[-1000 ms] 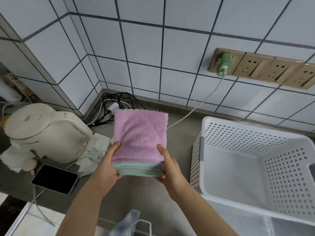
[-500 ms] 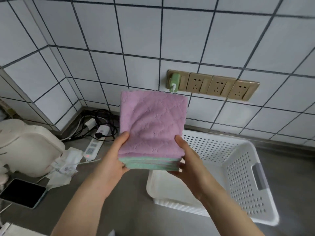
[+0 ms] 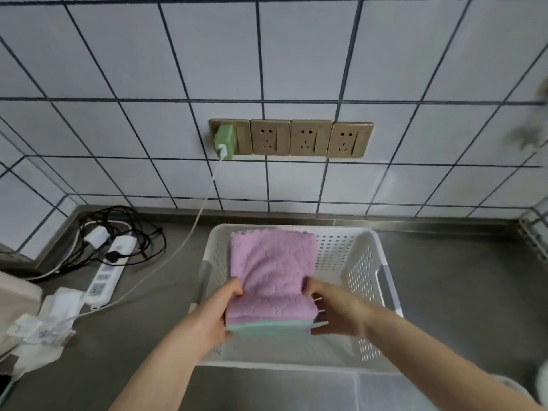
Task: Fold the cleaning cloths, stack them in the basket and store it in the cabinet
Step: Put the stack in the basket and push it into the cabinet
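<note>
A stack of folded cleaning cloths (image 3: 271, 272), pink on top with green layers beneath, hangs over the white perforated basket (image 3: 360, 256) on the grey counter. My left hand (image 3: 215, 314) grips the stack's near left edge, thumb on top. My right hand (image 3: 336, 311) grips the near right edge the same way. The stack covers the left half of the basket's opening and hides its floor there. No cabinet is in view.
A white power strip (image 3: 103, 277) with tangled black cables (image 3: 130, 232) lies at the left. A green charger (image 3: 224, 142) sits in the wall sockets, its white cord running down to the counter. Crumpled papers (image 3: 41, 330) lie at the left edge.
Both hands carried the cloth stack rightward and down, from beside the kettle to over the basket. The view swung right; the kettle and phone have left the frame.
</note>
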The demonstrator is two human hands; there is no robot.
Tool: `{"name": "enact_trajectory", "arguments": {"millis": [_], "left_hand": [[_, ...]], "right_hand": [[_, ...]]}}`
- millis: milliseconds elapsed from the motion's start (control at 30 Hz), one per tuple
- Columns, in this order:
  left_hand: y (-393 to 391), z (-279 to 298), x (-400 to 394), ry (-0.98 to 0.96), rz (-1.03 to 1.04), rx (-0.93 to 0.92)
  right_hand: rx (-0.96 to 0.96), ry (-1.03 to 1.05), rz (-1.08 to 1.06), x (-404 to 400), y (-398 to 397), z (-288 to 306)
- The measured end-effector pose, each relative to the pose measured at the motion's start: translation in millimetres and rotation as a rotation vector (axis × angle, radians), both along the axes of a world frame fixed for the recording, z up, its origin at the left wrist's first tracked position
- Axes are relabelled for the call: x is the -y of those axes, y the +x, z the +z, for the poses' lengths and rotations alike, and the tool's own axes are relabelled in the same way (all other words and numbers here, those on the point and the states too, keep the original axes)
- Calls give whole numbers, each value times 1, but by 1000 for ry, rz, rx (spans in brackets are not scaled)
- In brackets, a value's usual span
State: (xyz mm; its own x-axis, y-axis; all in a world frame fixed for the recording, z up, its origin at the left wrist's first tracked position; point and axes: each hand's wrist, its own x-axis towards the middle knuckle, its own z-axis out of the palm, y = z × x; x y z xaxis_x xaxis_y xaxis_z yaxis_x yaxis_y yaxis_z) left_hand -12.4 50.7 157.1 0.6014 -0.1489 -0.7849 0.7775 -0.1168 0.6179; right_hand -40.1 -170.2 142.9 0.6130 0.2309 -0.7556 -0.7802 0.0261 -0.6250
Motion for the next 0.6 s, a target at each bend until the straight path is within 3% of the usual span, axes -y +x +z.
{"name": "enact_trajectory", "arguments": {"millis": [300,400,500,600], "left_hand": [[21,-39,9,148,143,-52],[27,-48,11,350,21,38],[27,-60,10,665,-289,299],[15,-59,4,908,-607,779]], "right_hand": [[-153,15,14,-19,41,-74],[-178,-5,-30,-26,43,-92],[-180,-32,-33,-28,47,-102],[-183,-24,-13,-28,52,-103]]}}
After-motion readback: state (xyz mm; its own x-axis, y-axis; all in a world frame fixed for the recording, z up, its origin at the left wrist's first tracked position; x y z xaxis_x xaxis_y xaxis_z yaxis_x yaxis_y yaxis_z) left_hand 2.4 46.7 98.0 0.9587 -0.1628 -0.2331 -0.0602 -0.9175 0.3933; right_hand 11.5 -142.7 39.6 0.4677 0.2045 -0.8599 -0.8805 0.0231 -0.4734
